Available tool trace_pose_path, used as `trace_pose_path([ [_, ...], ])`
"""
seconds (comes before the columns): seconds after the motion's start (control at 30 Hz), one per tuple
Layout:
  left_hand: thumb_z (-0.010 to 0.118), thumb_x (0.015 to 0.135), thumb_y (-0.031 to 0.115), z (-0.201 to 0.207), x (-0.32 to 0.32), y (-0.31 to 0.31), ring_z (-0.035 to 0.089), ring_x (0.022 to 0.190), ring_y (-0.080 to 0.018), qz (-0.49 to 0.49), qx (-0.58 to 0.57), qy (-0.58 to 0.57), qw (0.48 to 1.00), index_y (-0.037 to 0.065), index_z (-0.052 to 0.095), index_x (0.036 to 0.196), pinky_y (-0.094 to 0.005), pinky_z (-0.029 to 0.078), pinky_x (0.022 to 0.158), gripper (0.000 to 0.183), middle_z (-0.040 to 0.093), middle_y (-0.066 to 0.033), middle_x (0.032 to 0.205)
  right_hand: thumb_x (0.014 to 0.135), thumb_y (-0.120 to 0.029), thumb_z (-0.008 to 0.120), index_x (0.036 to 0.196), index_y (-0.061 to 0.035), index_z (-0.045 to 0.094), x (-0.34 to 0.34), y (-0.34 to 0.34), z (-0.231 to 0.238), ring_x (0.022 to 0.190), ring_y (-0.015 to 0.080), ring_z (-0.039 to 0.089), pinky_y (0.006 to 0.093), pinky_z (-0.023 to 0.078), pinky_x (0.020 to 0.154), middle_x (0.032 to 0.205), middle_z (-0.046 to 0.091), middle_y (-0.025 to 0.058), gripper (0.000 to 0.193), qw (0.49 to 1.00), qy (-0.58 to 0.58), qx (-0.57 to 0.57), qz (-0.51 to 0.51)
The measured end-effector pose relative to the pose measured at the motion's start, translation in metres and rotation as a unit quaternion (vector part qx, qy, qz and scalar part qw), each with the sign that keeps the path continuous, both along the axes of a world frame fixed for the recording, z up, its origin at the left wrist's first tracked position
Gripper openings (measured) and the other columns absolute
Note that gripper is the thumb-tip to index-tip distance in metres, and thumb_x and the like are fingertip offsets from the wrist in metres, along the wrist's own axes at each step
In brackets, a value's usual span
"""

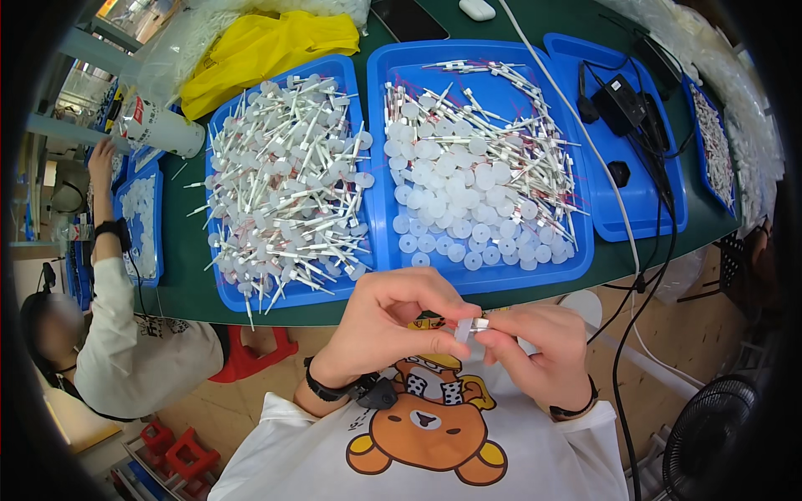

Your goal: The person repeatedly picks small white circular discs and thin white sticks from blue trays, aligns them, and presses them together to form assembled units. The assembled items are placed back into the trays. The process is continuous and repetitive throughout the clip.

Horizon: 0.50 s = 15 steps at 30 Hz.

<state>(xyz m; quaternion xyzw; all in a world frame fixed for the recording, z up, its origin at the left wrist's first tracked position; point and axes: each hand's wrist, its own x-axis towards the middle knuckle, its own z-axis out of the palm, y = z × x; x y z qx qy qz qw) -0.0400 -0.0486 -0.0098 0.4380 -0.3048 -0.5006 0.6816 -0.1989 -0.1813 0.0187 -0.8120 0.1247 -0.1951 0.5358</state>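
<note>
In front of my chest, my left hand (388, 321) pinches a translucent white disc (463, 331) between thumb and fingers, edge-on to me. My right hand (539, 338) grips a small white plug-like connector (479, 324) right against that disc. Whether the connector passes through the disc is hidden by my fingers. Just beyond my hands lies a blue tray (493, 282) holding loose discs (447, 184) and thin white stick-like parts with red wires (539, 154). Left of it, another blue tray (288, 296) is heaped with sticks carrying discs (288, 179).
A blue tray (664, 221) at right holds a black power adapter (620, 104) and cables. A white cable (576, 117) crosses the middle tray. Yellow plastic (267, 54), a white cup (163, 125) and a phone (409, 18) lie behind. At left sits a co-worker (142, 342); a fan (710, 434) stands lower right.
</note>
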Motion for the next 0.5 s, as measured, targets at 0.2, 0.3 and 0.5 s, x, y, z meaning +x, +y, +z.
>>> trace_pose_path([
  [0.2,0.086,0.067,-0.002,0.01,0.008,0.0,0.064,0.084,-0.0164,-0.009,0.038,-0.116,0.993,-0.001,0.074,0.092,-0.0281,0.049,0.072,0.028,0.071,-0.009,0.091,0.096,-0.015,0.064,0.102,0.0022,0.071,-0.003,0.008,0.015,0.05,0.0058,0.056,0.0194,0.041,0.043,0.069,0.067,0.0045,0.02,0.94,0.141,0.31,-0.014],
  [0.3,0.088,0.062,-0.004,0.016,0.014,0.001,0.066,0.084,-0.0191,-0.045,0.069,-0.151,0.985,-0.001,0.075,0.09,-0.0303,0.051,0.073,0.031,0.072,-0.0124,0.093,0.098,-0.018,0.06,0.1,0.0006,0.071,-0.001,-0.001,0.019,0.049,0.0051,0.055,0.0191,0.041,0.043,0.068,0.065,0.0036,0.021,0.888,0.228,0.4,0.023],
  [0.5,0.087,0.064,-0.004,0.021,0.018,0.002,0.066,0.087,-0.019,-0.057,0.13,-0.087,0.986,-0.002,0.074,0.092,-0.0303,0.051,0.075,0.03,0.071,-0.0128,0.094,0.101,-0.018,0.056,0.098,0.0001,0.066,0.006,0.009,0.014,0.05,0.0043,0.055,0.0184,0.043,0.047,0.066,0.062,0.0024,0.021,0.876,0.232,0.422,-0.001],
])
